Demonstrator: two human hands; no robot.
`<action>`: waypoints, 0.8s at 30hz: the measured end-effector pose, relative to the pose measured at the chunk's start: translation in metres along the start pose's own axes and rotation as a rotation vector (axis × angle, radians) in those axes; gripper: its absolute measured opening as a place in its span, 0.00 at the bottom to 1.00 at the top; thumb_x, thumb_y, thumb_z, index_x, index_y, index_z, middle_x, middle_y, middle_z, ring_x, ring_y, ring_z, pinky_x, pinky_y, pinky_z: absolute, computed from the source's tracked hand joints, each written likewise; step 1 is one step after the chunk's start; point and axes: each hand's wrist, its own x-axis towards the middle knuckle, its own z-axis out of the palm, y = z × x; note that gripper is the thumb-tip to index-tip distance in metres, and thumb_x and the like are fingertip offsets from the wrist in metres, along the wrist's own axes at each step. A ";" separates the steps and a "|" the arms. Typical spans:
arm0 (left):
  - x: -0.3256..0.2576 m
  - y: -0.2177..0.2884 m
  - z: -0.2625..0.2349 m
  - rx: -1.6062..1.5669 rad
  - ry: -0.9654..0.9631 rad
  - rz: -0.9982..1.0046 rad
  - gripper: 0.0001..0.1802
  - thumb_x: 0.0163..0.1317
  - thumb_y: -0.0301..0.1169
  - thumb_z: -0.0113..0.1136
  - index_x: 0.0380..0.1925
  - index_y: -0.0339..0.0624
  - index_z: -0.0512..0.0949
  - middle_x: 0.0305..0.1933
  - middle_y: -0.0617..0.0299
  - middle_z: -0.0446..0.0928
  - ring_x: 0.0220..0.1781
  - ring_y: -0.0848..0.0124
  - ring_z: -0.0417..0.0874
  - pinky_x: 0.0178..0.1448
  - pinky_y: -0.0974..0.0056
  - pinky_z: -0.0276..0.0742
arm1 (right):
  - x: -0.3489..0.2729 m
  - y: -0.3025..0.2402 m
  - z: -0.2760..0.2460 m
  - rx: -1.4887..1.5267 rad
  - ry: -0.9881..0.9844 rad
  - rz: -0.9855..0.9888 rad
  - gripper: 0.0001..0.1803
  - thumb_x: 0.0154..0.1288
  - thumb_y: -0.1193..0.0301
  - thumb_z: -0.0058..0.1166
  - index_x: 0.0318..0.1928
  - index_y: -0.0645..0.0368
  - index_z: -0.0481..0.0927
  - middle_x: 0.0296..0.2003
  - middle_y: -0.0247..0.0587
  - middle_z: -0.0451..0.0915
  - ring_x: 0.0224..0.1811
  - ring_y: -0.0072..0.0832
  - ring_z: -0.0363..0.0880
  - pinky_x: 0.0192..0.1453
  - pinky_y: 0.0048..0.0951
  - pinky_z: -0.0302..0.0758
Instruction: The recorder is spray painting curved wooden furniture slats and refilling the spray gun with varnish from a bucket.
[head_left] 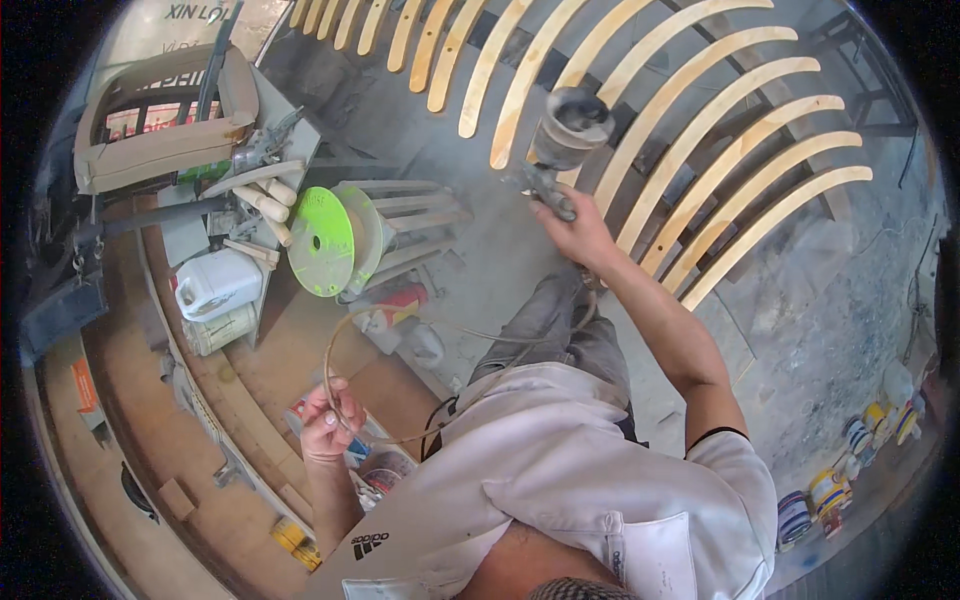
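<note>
My right hand (580,230) is closed round the handle of a spray gun (568,140), which has a dusty, round grey cup on top. The gun is held out over the near ends of several curved, pale wooden slats (690,105). A thin brownish hose (333,345) loops in front of my body, and my left hand (332,418) has its fingers closed on it at the lower left. The right hand partly hides the gun's handle and trigger.
To the left stand a green-faced spool (322,242), a white jug (217,284) and a padded frame (165,120). Cardboard-coloured boards (230,400) lie lower left. Several paint cans (828,490) line the right edge. The grey floor (490,200) looks dusty.
</note>
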 end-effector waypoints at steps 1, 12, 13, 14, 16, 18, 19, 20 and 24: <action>-0.001 -0.001 0.000 0.007 0.002 -0.001 0.29 0.56 0.28 0.64 0.59 0.33 0.71 0.33 0.56 0.76 0.29 0.65 0.78 0.31 0.64 0.72 | 0.004 -0.002 0.010 0.006 0.014 -0.021 0.15 0.62 0.68 0.60 0.43 0.66 0.79 0.26 0.52 0.80 0.29 0.38 0.81 0.35 0.35 0.74; -0.017 -0.001 0.008 0.062 0.029 0.049 0.29 0.58 0.29 0.62 0.60 0.34 0.70 0.35 0.58 0.72 0.31 0.66 0.78 0.33 0.65 0.73 | 0.035 -0.002 0.024 -0.043 0.341 -0.130 0.15 0.61 0.66 0.60 0.39 0.66 0.78 0.31 0.60 0.79 0.36 0.57 0.80 0.38 0.43 0.74; -0.018 -0.001 0.009 0.060 0.032 0.048 0.29 0.58 0.29 0.62 0.60 0.34 0.70 0.35 0.58 0.72 0.31 0.66 0.78 0.33 0.65 0.73 | 0.030 -0.002 0.019 0.010 0.320 -0.103 0.14 0.61 0.66 0.60 0.39 0.66 0.78 0.30 0.60 0.79 0.36 0.56 0.79 0.38 0.43 0.74; -0.019 -0.001 0.012 0.049 0.028 0.045 0.29 0.58 0.29 0.62 0.60 0.34 0.70 0.35 0.58 0.72 0.31 0.66 0.78 0.33 0.65 0.73 | 0.025 -0.001 0.016 0.062 0.300 -0.075 0.14 0.61 0.66 0.60 0.39 0.66 0.78 0.30 0.59 0.79 0.35 0.56 0.79 0.37 0.43 0.74; -0.019 -0.003 0.013 0.037 0.024 0.039 0.29 0.58 0.29 0.62 0.60 0.33 0.70 0.35 0.57 0.73 0.31 0.66 0.78 0.33 0.65 0.73 | 0.012 0.001 0.012 0.050 0.251 -0.041 0.13 0.61 0.67 0.60 0.38 0.66 0.78 0.29 0.59 0.79 0.34 0.56 0.79 0.37 0.42 0.74; -0.020 -0.005 0.013 0.055 0.029 0.039 0.29 0.58 0.29 0.61 0.60 0.33 0.69 0.36 0.57 0.73 0.30 0.66 0.78 0.33 0.64 0.73 | -0.002 0.003 0.011 0.038 0.203 -0.007 0.13 0.61 0.67 0.60 0.38 0.66 0.78 0.28 0.58 0.79 0.34 0.56 0.79 0.36 0.42 0.74; -0.019 -0.005 0.014 0.055 0.028 0.036 0.29 0.58 0.29 0.61 0.60 0.33 0.69 0.36 0.57 0.73 0.30 0.66 0.78 0.33 0.64 0.73 | -0.009 0.006 0.012 0.038 0.172 -0.029 0.13 0.61 0.67 0.60 0.38 0.66 0.78 0.28 0.58 0.79 0.33 0.55 0.79 0.36 0.42 0.74; -0.018 -0.006 0.016 0.054 0.032 0.033 0.29 0.58 0.29 0.61 0.60 0.32 0.69 0.36 0.57 0.73 0.30 0.66 0.78 0.33 0.64 0.73 | -0.015 0.010 0.012 0.039 0.141 -0.051 0.13 0.61 0.67 0.61 0.39 0.66 0.79 0.28 0.58 0.79 0.33 0.55 0.80 0.37 0.41 0.74; -0.006 -0.005 0.024 0.041 0.034 0.011 0.29 0.58 0.28 0.61 0.60 0.31 0.69 0.35 0.57 0.73 0.30 0.66 0.77 0.34 0.64 0.73 | -0.018 0.024 0.014 0.068 0.099 -0.056 0.14 0.61 0.67 0.61 0.39 0.66 0.79 0.29 0.58 0.80 0.35 0.55 0.80 0.37 0.41 0.74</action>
